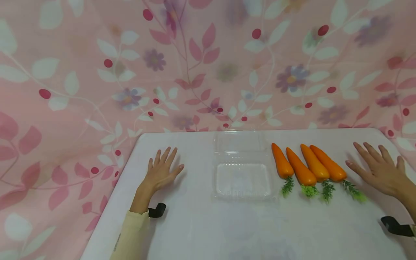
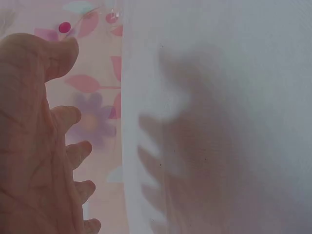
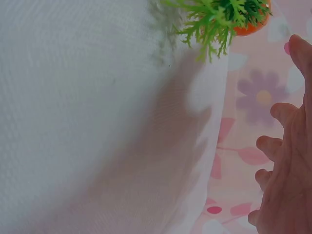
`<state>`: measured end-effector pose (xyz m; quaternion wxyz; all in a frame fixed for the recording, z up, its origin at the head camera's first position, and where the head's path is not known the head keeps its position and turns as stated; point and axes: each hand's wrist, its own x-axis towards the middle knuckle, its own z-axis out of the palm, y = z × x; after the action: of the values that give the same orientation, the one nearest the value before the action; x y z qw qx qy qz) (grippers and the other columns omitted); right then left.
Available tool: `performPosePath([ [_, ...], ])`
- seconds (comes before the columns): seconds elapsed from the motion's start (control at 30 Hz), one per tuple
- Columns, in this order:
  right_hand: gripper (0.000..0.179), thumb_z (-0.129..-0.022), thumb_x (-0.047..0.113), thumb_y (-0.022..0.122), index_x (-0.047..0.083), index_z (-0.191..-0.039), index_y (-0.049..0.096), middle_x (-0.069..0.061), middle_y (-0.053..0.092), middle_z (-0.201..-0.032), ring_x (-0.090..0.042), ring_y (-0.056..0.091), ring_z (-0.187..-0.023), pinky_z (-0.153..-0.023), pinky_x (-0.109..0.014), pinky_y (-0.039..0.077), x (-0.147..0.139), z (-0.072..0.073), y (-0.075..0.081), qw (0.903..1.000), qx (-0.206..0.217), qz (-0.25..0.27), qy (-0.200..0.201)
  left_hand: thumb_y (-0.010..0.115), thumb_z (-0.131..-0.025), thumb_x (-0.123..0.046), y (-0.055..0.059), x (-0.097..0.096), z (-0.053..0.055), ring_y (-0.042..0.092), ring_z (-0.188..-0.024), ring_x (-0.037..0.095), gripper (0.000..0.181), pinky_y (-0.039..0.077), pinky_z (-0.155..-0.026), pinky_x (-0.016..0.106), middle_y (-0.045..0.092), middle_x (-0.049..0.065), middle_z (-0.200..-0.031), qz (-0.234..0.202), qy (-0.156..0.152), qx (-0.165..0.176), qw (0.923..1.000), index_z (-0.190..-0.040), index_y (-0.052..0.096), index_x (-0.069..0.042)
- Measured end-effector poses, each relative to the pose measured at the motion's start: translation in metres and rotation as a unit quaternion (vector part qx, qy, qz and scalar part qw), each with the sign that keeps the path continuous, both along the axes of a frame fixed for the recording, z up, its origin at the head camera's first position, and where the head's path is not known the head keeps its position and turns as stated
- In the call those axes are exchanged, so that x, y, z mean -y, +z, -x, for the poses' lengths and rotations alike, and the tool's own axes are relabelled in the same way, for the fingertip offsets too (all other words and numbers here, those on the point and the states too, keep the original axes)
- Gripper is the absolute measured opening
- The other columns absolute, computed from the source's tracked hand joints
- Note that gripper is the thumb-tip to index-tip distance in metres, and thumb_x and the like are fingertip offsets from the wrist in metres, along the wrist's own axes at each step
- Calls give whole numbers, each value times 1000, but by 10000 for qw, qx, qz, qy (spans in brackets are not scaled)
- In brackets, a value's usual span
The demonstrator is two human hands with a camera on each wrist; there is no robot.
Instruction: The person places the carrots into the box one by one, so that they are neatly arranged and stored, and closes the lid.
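My left hand is spread palm down over the left part of the table, holding nothing. In the left wrist view its fingers stand apart above their shadow. My right hand is spread likewise at the right, just beside several orange toy carrots with green leafy tops. The carrots lie side by side, tips pointing away from me. A clear plastic box lies between the hands with its lid folded back behind it. In the right wrist view, green leaves show at the top, apart from the fingers.
The white table has rounded far corners. Behind it and along its left side hangs a pink floral cloth. A black strap piece sticks out at my left wrist, and a similar black piece at my right.
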<state>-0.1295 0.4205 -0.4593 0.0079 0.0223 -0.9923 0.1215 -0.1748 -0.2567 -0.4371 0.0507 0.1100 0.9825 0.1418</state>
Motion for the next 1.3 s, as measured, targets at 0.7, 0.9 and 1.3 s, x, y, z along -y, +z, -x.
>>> performPosePath([
  [0.7, 90, -97, 51, 49, 12, -158, -4, -33, -1, -157, -60, -15, -136, -95, -73, -24, 2, 0, 1, 9999, -146, -19, 26, 48, -86, -78, 2, -24, 3, 14, -146, 40, 91, 6, -110, 69, 20, 7, -162, -490, -583, 25, 9971, -158, 23, -30],
  [0.9, 90, -98, 50, 49, 11, -157, -5, -34, -2, -156, -60, -16, -136, -95, -73, -24, 3, -3, 1, 9999, -100, -43, -4, 52, -86, -74, 5, -34, 1, 20, -146, 31, 89, 15, -113, 62, 24, 7, -161, -851, -942, 216, 9917, -158, 23, -31],
  [1.3, 90, -98, 54, 47, 11, -157, -5, -33, -1, -156, -56, -18, -137, -97, -71, -23, 0, -3, -2, 9998, -75, -92, -150, 68, -86, -58, 8, -47, 6, 17, -147, 16, 86, 20, -115, 53, 25, -9, -159, -1974, -1748, 866, 9607, -156, 30, -26],
])
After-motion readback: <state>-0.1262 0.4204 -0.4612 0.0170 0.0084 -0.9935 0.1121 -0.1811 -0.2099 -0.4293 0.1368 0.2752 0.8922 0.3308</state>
